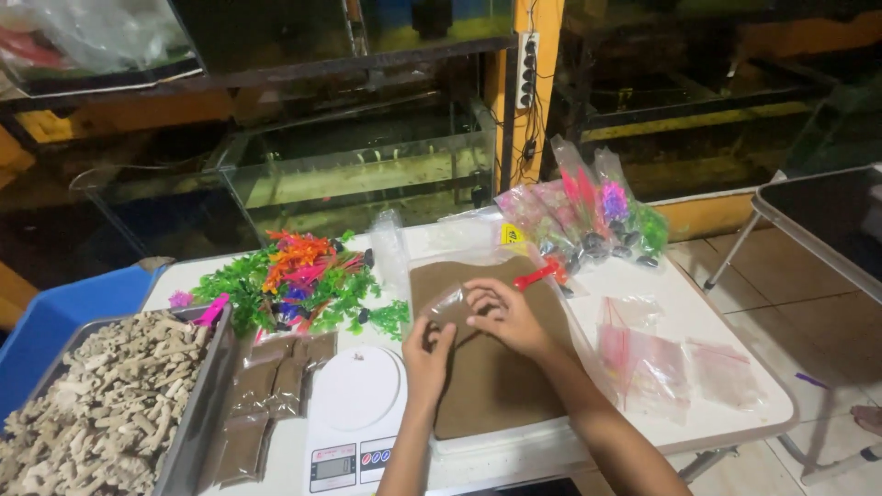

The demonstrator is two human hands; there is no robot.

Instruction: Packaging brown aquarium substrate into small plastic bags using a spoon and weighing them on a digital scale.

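Both my hands hold a small clear plastic bag (452,303) over a shallow tray of brown sand (496,377). My left hand (428,354) grips the bag's lower left edge and my right hand (501,317) pinches its top right. A red scoop (540,274) lies on the sand just beyond my right hand. A white digital scale (354,413) stands left of the tray, close to my left wrist. Several filled packets of brown sand (271,386) lie left of the scale.
A metal tray of pale porous stones (101,404) sits at far left. Colourful plastic plants (294,280) lie behind the scale, bagged plants (588,216) at back right. Empty clear bags (661,363) lie right of the sand tray. Glass tanks (358,174) stand behind the white table (726,418).
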